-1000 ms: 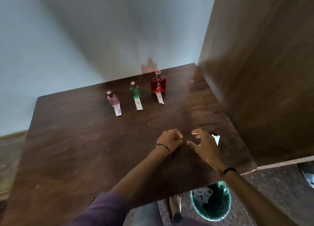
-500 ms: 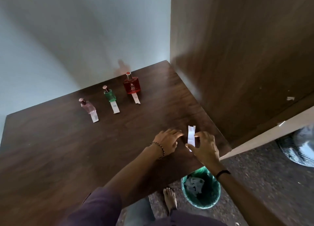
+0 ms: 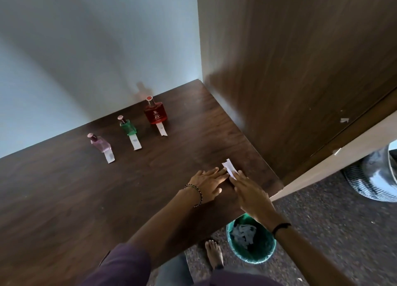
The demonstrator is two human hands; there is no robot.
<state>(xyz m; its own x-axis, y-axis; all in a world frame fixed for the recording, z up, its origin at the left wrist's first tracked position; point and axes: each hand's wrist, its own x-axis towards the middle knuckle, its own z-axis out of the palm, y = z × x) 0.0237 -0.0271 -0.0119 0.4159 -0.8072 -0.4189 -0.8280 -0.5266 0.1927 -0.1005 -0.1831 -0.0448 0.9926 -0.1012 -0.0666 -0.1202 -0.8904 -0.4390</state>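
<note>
My left hand (image 3: 207, 183) lay flat on the dark, smooth-grained wooden table (image 3: 64, 199), palm down, fingers straight and close together, gripping nothing. Its fingertips came just beside the paper strip (image 3: 229, 167); I could not tell whether they touched it. My right hand (image 3: 249, 189) was just as open and flat, and its straight fingers pressed on the strip's near end. The strip was thin, white and narrow, lying near the table's right edge. Its free end curled up a little and pointed toward eleven o'clock.

Well apart, at about ten o'clock from my hands, three glass bottles stood in a slanting row: a rounded red bottle (image 3: 155, 113), a squarish green bottle (image 3: 128, 127) and a flat pink bottle (image 3: 100, 143). Each had a white slip lying at its foot. At three o'clock rose a matt brown wooden panel (image 3: 300, 71). At six o'clock, on the speckled floor, sat a round green bin (image 3: 264, 256) holding crumpled scraps.
</note>
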